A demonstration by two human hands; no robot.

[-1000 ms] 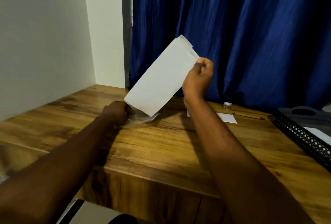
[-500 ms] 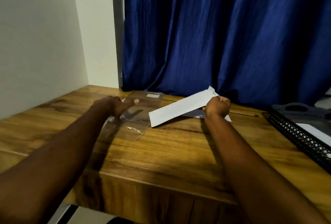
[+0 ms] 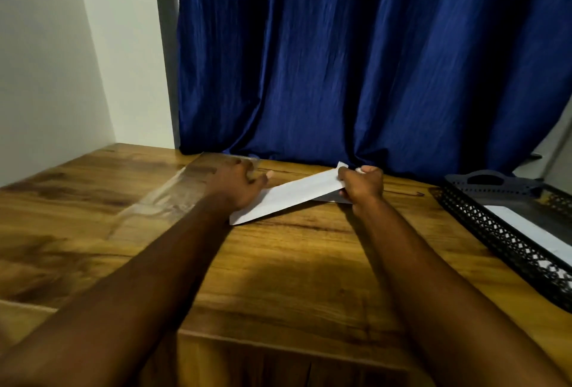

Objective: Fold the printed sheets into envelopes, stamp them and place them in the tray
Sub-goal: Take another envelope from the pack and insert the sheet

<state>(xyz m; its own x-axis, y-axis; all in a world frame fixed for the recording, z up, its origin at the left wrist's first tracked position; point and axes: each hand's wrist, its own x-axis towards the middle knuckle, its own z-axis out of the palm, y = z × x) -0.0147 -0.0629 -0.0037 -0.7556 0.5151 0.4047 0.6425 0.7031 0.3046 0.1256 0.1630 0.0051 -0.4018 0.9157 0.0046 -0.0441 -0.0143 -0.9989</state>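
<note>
Two hands: both mine, at the far part of the wooden worktop (image 3: 309, 278).
Right hand (image 3: 360, 185): my fingers are curled and pinch the right end of the envelope (image 3: 294, 197), a little lifted.
Left hand (image 3: 240, 184): lies on the envelope's left end, thumb stretched; blur hides the other fingers, so I cannot tell their opening.
Envelope: white side up, left corner on the wood.
Plastic sleeve (image 3: 173, 191): clear, flat, beside my left wrist.
Tray (image 3: 495, 232): black mesh, at right, white sheet (image 3: 526, 225) inside.

I lowered the envelope (image 3: 294, 196) to the table (image 3: 278, 278); my left hand (image 3: 236, 185) moved off the plastic (image 3: 173, 194) onto it.
</note>
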